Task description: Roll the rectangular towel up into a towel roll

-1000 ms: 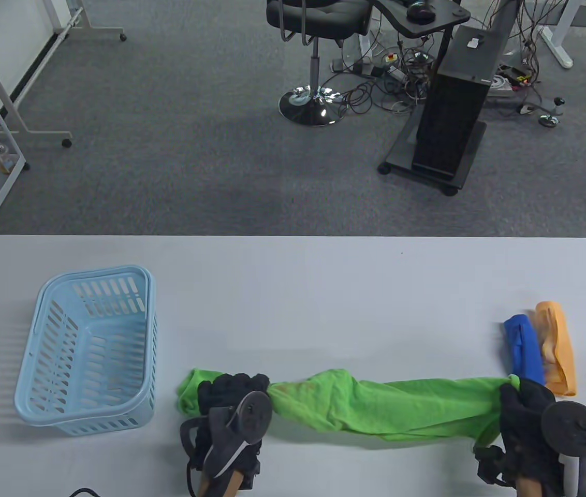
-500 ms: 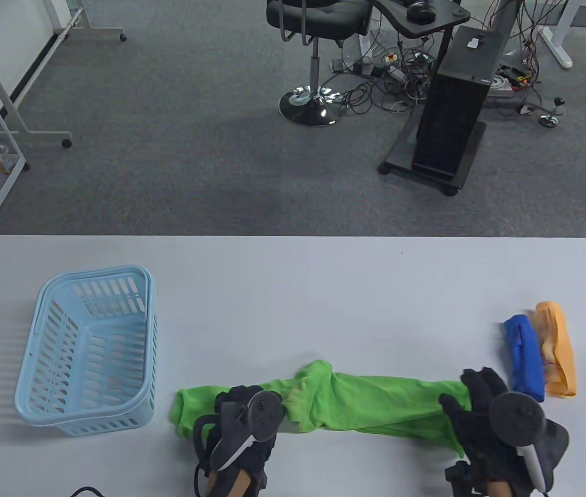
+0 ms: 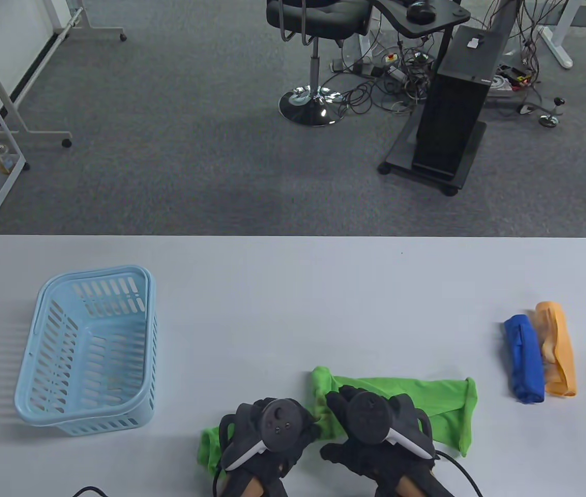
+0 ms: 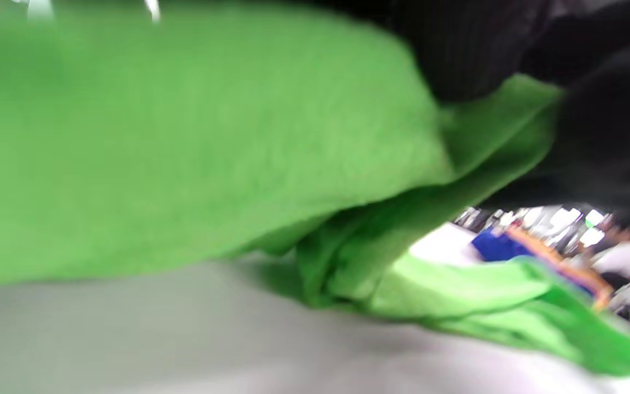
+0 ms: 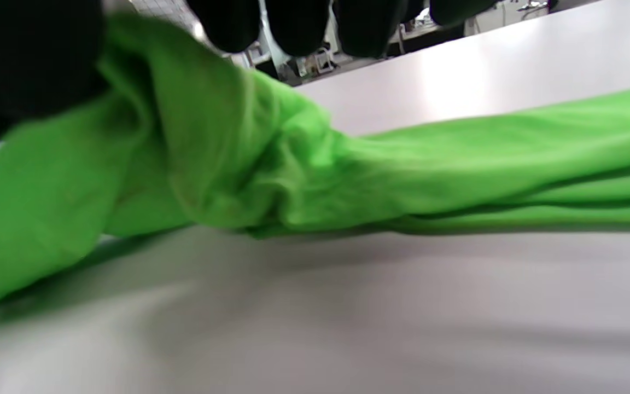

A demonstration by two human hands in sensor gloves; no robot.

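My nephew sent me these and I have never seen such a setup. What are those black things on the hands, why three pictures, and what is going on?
They are a person's two hands in black sensor gloves, each with a tracker strapped on its back. One camera looks down at the table; the other two sit on the wrists, hence the blurry close-ups. The left hand and right hand both grip a green towel, bunched between them. Also on the table: a light blue basket on the left, and a rolled blue towel beside a rolled orange towel on the right.
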